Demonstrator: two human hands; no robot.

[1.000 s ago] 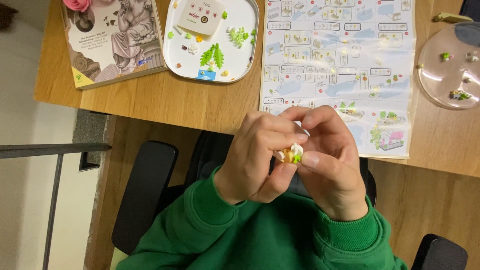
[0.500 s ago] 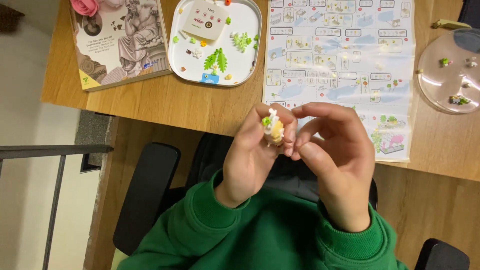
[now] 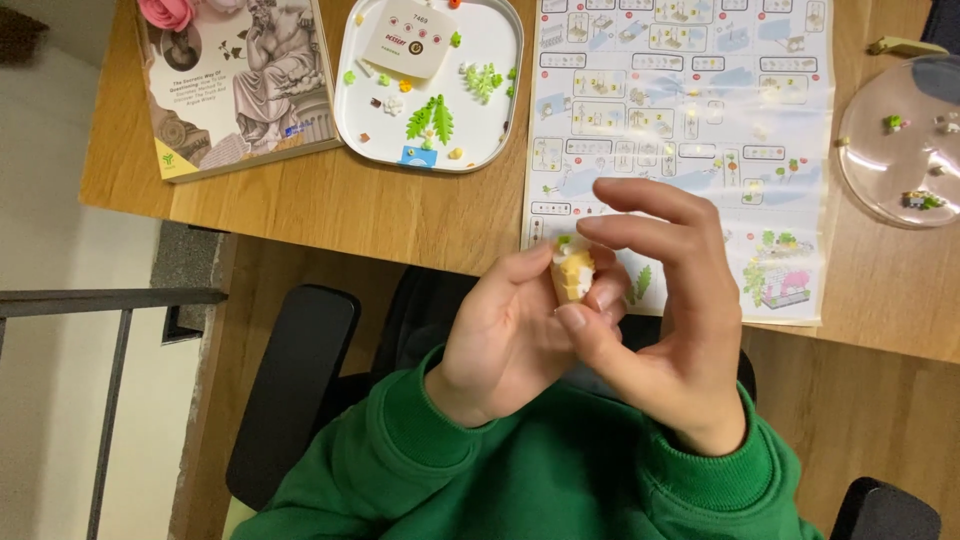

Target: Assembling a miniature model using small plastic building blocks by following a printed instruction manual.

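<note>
left hand [image 3: 505,335] and right hand [image 3: 660,310] together pinch a small yellow-white brick model [image 3: 573,274] above the bench [image 3: 380,215] edge; steady it, press squarely, check the instruction sheet [image 3: 690,130].

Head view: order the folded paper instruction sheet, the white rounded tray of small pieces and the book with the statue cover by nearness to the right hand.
1. Folded paper instruction sheet, directly behind the right hand.
2. White rounded tray of small pieces, up and leftward.
3. Book with the statue cover, far left.

Wooden desk [image 3: 380,215] over a black chair [image 3: 290,390], pale floor [image 3: 50,420] and dark metal railing [image 3: 110,300] at left.
</note>
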